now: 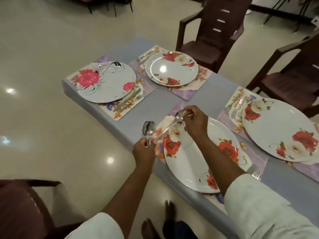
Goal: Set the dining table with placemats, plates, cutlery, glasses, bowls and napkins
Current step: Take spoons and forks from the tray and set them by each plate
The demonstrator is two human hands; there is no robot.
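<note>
Head cam looking down at a grey-blue table (212, 94) with four floral placemats, each with a plate on it. Left hand (144, 149) is clenched around the handles of a couple of spoons (148, 130), bowls sticking up, held out past the table edge over the floor. Right hand (194, 120) is pinching a single spoon (174, 120) near its bowl end, with the handle slanting down toward the left hand, hovering over the near placemat (162, 128) just left of the near rose plate (195, 152). A fork (255, 174) peeks out on the right side of that plate, partly hidden by the right sleeve. Far left there's a plate with pink flowers (107, 83) with a knife and fork (129, 100) lying right beside it on its mat. The far rose plate (170, 69) has cutlery tucked along its upper left edge, too blurry to tell what exactly. The right rose plate (279, 130) has a fork (232, 103) on its mat at the upper left. Brown plastic chairs (215, 28) stand on the far side of the table, and another chair (22, 207) is at the bottom left. Bare feet show on the pale shiny floor (51, 118) below
</note>
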